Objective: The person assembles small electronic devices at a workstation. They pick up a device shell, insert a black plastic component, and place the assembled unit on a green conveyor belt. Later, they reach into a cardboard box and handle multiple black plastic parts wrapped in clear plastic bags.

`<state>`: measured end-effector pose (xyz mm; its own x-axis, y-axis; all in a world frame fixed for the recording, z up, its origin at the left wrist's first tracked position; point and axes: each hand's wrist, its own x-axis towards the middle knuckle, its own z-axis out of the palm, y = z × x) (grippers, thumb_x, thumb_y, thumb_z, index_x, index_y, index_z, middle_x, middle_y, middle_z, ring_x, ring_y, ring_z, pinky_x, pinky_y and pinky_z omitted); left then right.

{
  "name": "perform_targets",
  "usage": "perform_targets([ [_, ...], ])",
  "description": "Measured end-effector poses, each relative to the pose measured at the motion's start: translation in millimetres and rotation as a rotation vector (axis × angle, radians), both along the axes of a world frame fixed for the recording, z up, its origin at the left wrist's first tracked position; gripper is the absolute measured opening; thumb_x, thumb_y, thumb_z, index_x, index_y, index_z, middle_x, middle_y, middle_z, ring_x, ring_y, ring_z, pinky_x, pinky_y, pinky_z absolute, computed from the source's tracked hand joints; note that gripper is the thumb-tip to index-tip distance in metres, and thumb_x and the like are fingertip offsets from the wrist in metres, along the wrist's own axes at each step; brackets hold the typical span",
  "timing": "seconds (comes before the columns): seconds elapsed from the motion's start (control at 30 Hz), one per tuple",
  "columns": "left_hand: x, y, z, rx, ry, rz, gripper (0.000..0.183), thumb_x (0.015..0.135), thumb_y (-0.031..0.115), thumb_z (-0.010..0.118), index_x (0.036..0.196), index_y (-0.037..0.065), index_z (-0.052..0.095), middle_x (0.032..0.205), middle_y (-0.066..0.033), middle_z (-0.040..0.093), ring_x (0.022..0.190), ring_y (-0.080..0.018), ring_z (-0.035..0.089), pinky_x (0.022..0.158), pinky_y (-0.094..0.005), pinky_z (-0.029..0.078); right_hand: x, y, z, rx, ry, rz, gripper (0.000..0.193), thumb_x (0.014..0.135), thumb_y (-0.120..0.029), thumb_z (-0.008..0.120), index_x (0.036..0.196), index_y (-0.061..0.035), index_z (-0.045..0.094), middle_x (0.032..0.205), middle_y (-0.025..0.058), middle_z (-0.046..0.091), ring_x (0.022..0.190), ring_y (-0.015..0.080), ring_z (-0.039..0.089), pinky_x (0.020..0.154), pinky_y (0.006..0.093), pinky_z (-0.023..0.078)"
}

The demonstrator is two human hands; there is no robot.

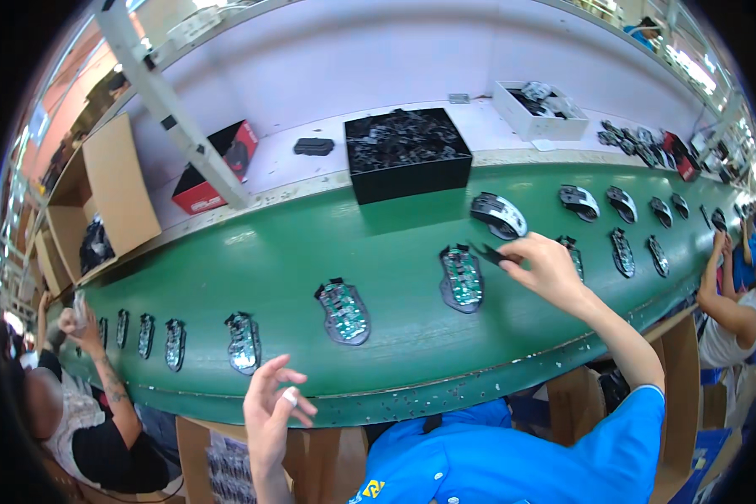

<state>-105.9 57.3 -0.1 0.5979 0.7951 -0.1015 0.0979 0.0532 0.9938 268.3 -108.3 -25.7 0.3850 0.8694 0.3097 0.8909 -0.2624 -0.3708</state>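
One dark item [490,254]; in right hand [551,270]

Open cardboard carton [123,186] near red box [200,198]

Blue shirt [512,458], yellow emblem [373,489], white finger wrap [290,396]

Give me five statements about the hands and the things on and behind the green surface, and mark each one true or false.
1. The right hand holds a slim dark tool. True.
2. The left hand grips a pair of scissors. False: it is empty, with a white wrap on one digit.
3. The large black box is filled with dark parts. True.
4. The white box stands left of the black one. False: it stands to its right.
5. The black-and-white mouse shells lie closer to the person than the green circuit boards. False: they lie farther away.
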Motion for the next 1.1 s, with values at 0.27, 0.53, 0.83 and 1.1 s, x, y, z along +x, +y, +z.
perform_targets([
  [0.27, -6.1, -5.8, -2.6, 0.098, 0.130, -0.097, 0.040, 0.081, -0.005, 0.057, 0.120, 0.000, 0.050, 0.102, -0.0099, 0.059, 0.073, -0.0127, 0.063, 0.057, -0.0212, 0.051, -74.9, 284.9, -52.1, 0.067, -0.673, 0.247, 0.011, 0.070, -0.011, 0.060, 0.078, -0.0043, 0.061, 0.078, 0.0057, 0.064, 0.085, 0.0209, 0.058, 0.051, 0.0299, 0.051],
  [0.53, -89.4, 7.0, -6.9, -0.027, 0.232, 0.236, 0.040, 0.086, 0.005, 0.056, 0.125, 0.005, 0.049, 0.100, -0.0068, 0.060, 0.071, -0.0120, 0.060, 0.056, -0.0201, 0.048, -38.6, 393.2, -108.9, 0.097, -0.722, 0.001, 0.013, 0.075, -0.013, 0.057, 0.074, -0.0038, 0.066, 0.077, 0.0059, 0.062, 0.086, 0.0232, 0.054, 0.055, 0.0343, 0.049],
  [0.83, -37.0, 59.5, -0.5, 0.034, 0.274, -0.089, 0.038, 0.087, 0.008, 0.058, 0.124, 0.002, 0.049, 0.099, -0.0068, 0.059, 0.069, -0.0128, 0.059, 0.058, -0.0220, 0.048, -64.5, 172.9, 12.7, -0.053, -0.192, 0.351, 0.023, 0.080, -0.024, 0.062, 0.097, -0.0101, 0.061, 0.090, 0.0057, 0.061, 0.092, 0.0243, 0.055, 0.063, 0.0372, 0.051],
  [1.1, 13.3, 95.1, -20.0, 0.296, 0.206, -0.458, 0.039, 0.087, 0.011, 0.060, 0.122, -0.001, 0.049, 0.097, -0.0075, 0.059, 0.065, -0.0119, 0.056, 0.053, -0.0235, 0.046, -64.0, -175.3, 77.0, 0.240, 0.191, -0.598, 0.021, 0.085, -0.017, 0.058, 0.100, -0.0050, 0.065, 0.085, 0.0046, 0.067, 0.073, 0.0155, 0.062, 0.062, 0.0287, 0.050],
])
